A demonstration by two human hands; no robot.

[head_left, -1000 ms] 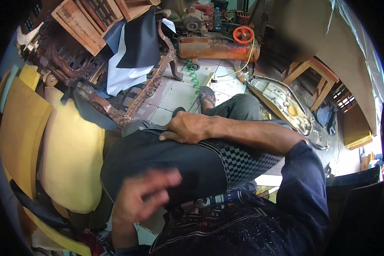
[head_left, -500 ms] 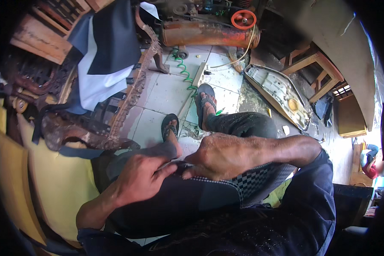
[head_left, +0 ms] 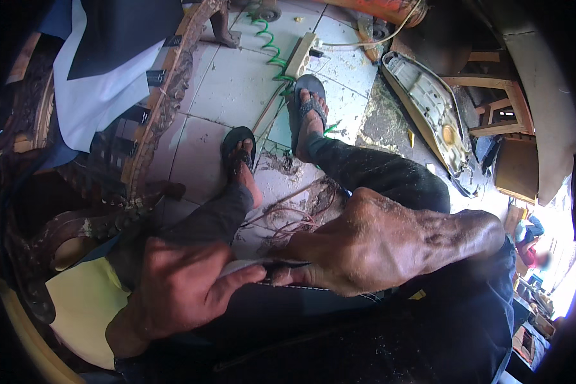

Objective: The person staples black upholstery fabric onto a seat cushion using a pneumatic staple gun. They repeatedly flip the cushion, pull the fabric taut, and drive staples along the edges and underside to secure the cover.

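Observation:
Across my lap lies a dark seat cover (head_left: 281, 310) with a line of white stitching near its upper edge. My left hand (head_left: 182, 285) is closed at that edge, its thumb pressing along the material. Coming in from the right, my right hand (head_left: 365, 249) is also closed on the edge, thumb pointing left. The two thumb tips almost meet. A narrow grey-white fold of the cover shows between the hands. Most of the fingers curl underneath, out of sight.
A carved wooden frame (head_left: 176, 89) and black and white sheets (head_left: 109, 57) stand left, yellow material (head_left: 86, 307) below them. On the tiles are a green coiled hose (head_left: 272, 48), a power strip (head_left: 301, 56) and a seat pan (head_left: 429, 109). Another person (head_left: 530, 243) is far right.
The view has shifted down and closer, so the floor things sit higher. Both hands keep hold of the cover's edge. The checkered part is now hidden.

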